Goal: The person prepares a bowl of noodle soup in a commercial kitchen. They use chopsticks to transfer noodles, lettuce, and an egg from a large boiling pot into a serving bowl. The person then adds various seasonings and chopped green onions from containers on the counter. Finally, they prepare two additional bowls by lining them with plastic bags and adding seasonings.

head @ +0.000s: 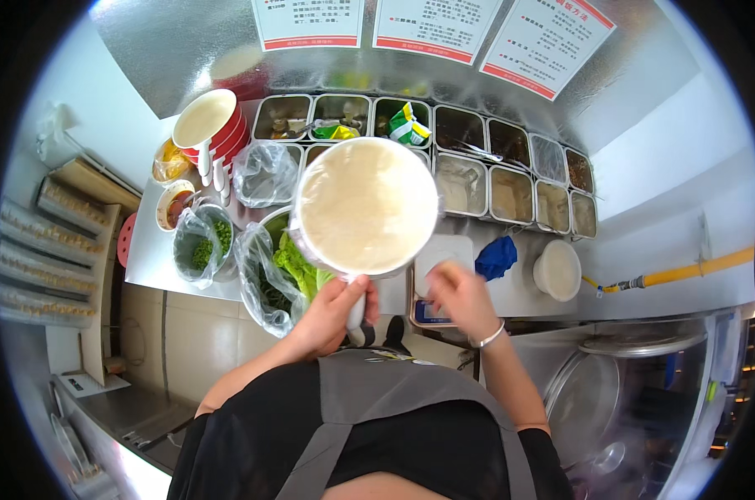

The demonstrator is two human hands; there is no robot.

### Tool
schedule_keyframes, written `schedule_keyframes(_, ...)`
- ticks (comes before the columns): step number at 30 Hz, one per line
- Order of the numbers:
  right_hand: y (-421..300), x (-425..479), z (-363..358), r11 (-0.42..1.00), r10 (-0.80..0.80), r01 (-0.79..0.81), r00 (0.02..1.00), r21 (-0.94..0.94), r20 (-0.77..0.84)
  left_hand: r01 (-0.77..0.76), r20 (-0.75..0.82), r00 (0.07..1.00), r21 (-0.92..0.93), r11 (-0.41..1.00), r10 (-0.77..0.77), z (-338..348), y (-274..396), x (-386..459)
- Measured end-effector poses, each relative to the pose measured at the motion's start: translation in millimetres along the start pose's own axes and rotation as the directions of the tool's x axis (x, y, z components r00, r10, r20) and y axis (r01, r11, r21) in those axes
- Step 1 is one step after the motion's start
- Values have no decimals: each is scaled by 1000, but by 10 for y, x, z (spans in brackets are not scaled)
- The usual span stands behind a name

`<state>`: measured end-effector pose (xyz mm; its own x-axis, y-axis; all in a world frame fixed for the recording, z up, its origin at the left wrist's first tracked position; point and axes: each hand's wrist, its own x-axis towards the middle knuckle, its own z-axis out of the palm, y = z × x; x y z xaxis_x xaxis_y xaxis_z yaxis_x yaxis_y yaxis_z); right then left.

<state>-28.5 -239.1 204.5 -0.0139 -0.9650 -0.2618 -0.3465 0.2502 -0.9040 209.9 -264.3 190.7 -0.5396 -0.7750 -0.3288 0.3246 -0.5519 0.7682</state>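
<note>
A large cream bowl (368, 203) with a white handle is held up in front of me, and clear plastic film lines or covers it. My left hand (335, 312) grips the handle, the thumb lying on top. My right hand (462, 297), blurred, hovers over a digital kitchen scale (443, 262) with a pale platform. Its fingers are curled, and whether they hold anything is not clear. Below and left of the bowl, green lettuce leaves (295, 262) fill a plastic-lined tub. A crumpled blue cloth (496, 257) lies right of the scale.
Two rows of metal pans (462, 187) with seasonings line the back. Stacked red handled bowls (211, 125) stand left, near a lined pot of chopped green herbs (211, 247) and a sauce bowl (176, 203). A white tub (557, 270) stands right, near a yellow pipe (696, 269).
</note>
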Motion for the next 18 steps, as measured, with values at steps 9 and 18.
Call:
schedule_keyframes(9,833,1411,-273,885,-243,101,933,-455,-266,-4,-232,973,12,1000,7,-52,29,-54)
schedule_keyframes(18,1068,2071,-936,993,-29,68,936,99,-350,45,-263,964,28,999,-36,121,-111,68)
